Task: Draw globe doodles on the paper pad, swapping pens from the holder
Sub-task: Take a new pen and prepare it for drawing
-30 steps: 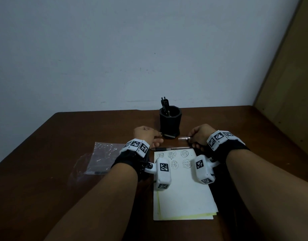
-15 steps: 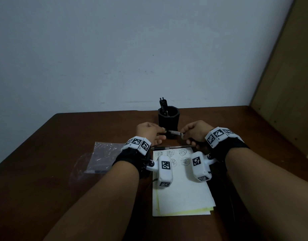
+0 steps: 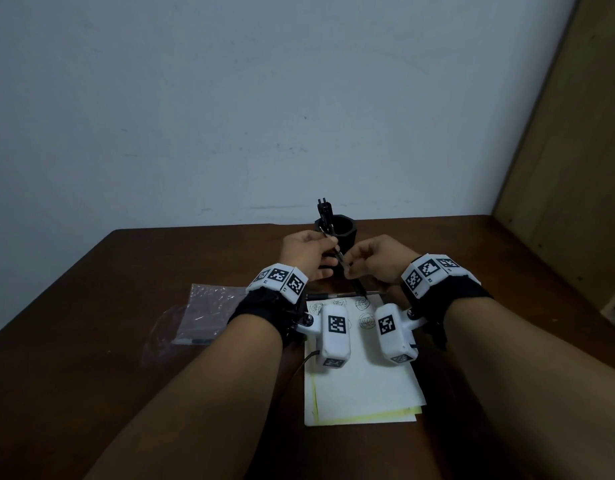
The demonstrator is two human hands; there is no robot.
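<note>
Plain study or office corner: wooden desk (image 3: 133, 306) against a bare wall (image 3: 264, 98), pen holder (image 3: 346, 232), paper pad (image 3: 365, 386)

Everything is dimly lit and a bit grainy, and colours are washed grey. The wall (image 3: 230, 98) is lit most, while the table (image 3: 91, 306) is left very dark. Soft shadows are cast around the pad (image 3: 365, 386). Straight lines near the edges are bent by the wide lens, and the doodles (image 3: 366, 321) are blurred.

On the worktop (image 3: 126, 341) the paper pad (image 3: 365, 386) lies near the middle. A pen (image 3: 328, 295) lies along its far edge, the holder (image 3: 346, 230) with pens (image 3: 324, 214) stands beyond, and a plastic bag (image 3: 205, 313) lies left.
</note>
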